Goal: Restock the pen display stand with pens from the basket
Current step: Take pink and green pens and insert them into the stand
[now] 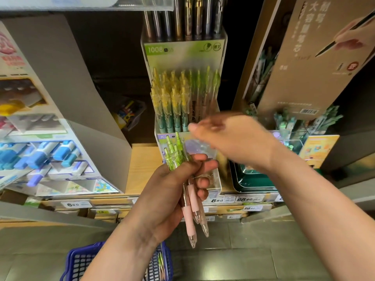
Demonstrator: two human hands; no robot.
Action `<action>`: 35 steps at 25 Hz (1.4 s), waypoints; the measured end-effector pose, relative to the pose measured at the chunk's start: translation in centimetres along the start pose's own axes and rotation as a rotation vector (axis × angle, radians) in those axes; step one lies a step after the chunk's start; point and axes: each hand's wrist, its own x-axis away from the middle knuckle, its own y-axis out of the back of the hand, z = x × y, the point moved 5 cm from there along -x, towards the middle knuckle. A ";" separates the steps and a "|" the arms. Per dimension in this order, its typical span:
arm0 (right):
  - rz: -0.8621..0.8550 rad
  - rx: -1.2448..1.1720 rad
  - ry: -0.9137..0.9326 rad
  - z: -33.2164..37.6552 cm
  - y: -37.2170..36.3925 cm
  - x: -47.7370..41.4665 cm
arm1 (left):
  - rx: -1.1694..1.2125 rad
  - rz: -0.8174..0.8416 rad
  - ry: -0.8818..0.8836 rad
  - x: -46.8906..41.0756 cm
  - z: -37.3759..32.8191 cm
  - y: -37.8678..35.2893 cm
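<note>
So the pen display stand [182,49] sits up at 12 o'clock on a pale wooden shelf [142,169]. It's clear acrylic, stepped in tiers, with a lime-green card header that reads 1008. Slim pens stand upright in its rows: yellow clicker tops with teal grips on the 9 o'clock side, green tops toward 3 o'clock. Darker metallic-looking pens stand in the tier above.

The person's left hand [168,191] is right about dead centre, fingers and thumb curled round a small bundle of pens [187,216]. Those have see-through plastic barrels, translucent green clicker ends sticking up toward 12 o'clock, and soft-looking pale pink grips, with the clear pointed tips hanging down toward 6 o'clock. The bundle is in front of the stand's lower tray, not in it.

The right hand [229,142] is just at 2 o'clock of the left one, palm down, pretty smeared by blur. Its fingers look loose and mostly straight, with nothing visible in them.

Down at 7 o'clock there's the basket [70,258], blue plastic lattice, mostly hidden by the left forearm, with a few more pens showing inside. White price tags [245,199] line the shelf edge.
</note>
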 end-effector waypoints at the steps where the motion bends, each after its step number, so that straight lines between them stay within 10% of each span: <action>1: 0.183 -0.086 -0.019 0.0 -1.5 0.9 | -0.011 0.014 -0.004 0.1 0.0 0.0; 4: 0.471 -0.266 -0.032 -0.2 -3.5 2.1 | -0.047 0.052 -0.009 0.4 -0.1 0.2; 19: 0.261 -0.626 -0.183 -1.0 -2.1 1.7 | -0.069 0.126 -0.051 0.7 -0.6 0.4; 29: -0.502 -0.642 0.295 2.6 6.3 -1.7 | 0.097 0.071 0.014 -0.1 0.1 1.4; 35: -0.594 -0.296 0.418 3.0 4.4 -3.6 | 0.214 0.108 0.088 -0.2 0.6 1.1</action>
